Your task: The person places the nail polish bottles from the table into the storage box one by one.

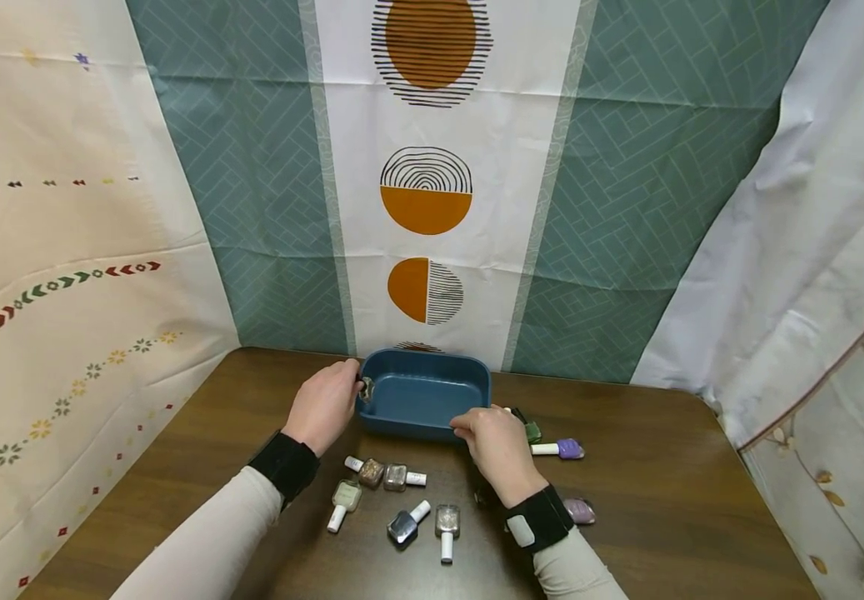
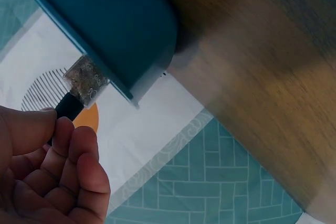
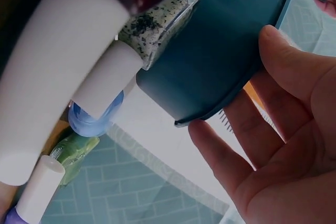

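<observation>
Head view: I find the left grip (image 1: pixel 324 408) pinched on a small clear-glass bottle of brownish glitter polish (image 1: pixel 367 389) at the left end of a dark-blue rectangular tray with rounded corners (image 1: pixel 426 398). The right grip (image 1: pixel 497 446) holds the tray's near rim, towards the right corner. Five white-capped glass polish bottles (image 1: pixel 403 529) lie on the brown wooden table (image 1: pixel 649 475). The right arm partly covers others; I cannot count them.

Left wrist view: thumb and finger are together on the glitter bottle's black cap. The tray's rim hides part of the glass; contact cannot be confirmed. I would advise clearing the wall, lowering the glass gently and parting the fingers only once it is supported. The tray's floor is out of sight.

Right wrist view: thumb against the outer wall, some fingertips hidden behind the rim. Light steadying pressure should suffice; pressing harder could tip the tray. The foremost bottles are blurred and cut off.
</observation>
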### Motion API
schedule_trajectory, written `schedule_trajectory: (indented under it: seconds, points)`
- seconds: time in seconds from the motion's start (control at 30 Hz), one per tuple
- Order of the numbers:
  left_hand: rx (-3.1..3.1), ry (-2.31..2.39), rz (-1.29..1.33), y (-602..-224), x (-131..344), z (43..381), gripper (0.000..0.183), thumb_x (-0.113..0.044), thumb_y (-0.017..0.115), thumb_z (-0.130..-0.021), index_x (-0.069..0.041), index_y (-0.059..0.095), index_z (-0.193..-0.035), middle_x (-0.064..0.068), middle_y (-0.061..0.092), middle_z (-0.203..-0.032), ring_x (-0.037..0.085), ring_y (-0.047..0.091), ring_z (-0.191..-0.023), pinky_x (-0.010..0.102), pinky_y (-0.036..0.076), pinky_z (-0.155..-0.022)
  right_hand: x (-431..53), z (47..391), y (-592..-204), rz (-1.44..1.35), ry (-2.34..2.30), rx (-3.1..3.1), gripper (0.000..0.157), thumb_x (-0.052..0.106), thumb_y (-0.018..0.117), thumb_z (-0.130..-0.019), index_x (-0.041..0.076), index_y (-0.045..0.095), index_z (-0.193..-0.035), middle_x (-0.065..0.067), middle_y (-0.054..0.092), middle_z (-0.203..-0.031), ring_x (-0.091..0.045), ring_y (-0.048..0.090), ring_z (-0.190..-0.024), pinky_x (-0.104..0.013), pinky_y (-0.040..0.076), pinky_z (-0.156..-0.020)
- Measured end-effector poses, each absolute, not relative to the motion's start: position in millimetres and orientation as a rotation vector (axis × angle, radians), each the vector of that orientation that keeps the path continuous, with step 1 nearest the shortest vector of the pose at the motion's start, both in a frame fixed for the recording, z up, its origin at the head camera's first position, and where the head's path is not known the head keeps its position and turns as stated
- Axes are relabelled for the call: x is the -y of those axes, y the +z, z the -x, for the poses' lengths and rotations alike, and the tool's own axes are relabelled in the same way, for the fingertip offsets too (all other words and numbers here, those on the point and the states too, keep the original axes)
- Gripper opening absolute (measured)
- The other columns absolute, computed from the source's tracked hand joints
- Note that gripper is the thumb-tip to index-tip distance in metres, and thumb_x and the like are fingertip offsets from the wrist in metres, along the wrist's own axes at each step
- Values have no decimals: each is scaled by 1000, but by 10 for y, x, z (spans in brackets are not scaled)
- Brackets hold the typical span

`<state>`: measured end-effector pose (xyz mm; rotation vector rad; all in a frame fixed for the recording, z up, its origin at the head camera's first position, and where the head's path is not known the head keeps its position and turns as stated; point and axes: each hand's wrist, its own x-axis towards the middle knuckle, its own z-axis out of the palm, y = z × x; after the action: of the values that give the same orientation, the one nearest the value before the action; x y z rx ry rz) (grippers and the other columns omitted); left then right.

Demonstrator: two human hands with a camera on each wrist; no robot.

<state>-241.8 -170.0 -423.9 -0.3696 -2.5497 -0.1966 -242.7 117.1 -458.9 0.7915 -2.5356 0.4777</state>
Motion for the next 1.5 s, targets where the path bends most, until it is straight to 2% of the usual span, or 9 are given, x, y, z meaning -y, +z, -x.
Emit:
schedule_trajectory:
  seconds: [0.13, 0.4, 0.83, 1.5]
  points:
    - [2548, -184, 381, -4248, 1677, 2480, 11, -12, 68, -93, -6, 59, -94, 4, 56, -78, 24, 59, -71, 36, 48, -62, -1143, 2424, -4567, -762, 483, 2568, 10, 19, 76, -86, 23, 80, -94, 10, 72, -87, -11, 68, -81, -40, 50, -88]
    - [2598, -169, 390, -4303, 1604, 2616, 13, -11, 71, -91, -7, 58, -90, 5, 59, -79, 25, 61, -73, 37, 50, -64, -1139, 2417, -4571, -761, 511, 2576, 10, 18, 77, -85, 22, 81, -93, 9, 73, -86, -11, 69, -81, -42, 45, -99]
    - [2663, -54, 377, -4364, 1570, 2787, 15, -14, 74, -88, -6, 62, -91, 8, 61, -80, 27, 63, -75, 39, 51, -66, -1179, 2444, -4583, -778, 483, 2553, 9, 21, 76, -85, 24, 81, -93, 10, 72, -86, -11, 68, -80, -40, 48, -94]
    - [2692, 80, 382, -4391, 1501, 2823, 16, -17, 77, -85, -6, 67, -89, 10, 61, -81, 29, 62, -78, 42, 51, -71, -1183, 2458, -4590, -780, 488, 2573, 10, 22, 76, -86, 25, 80, -95, 11, 71, -86, -10, 67, -80, -38, 49, -92]
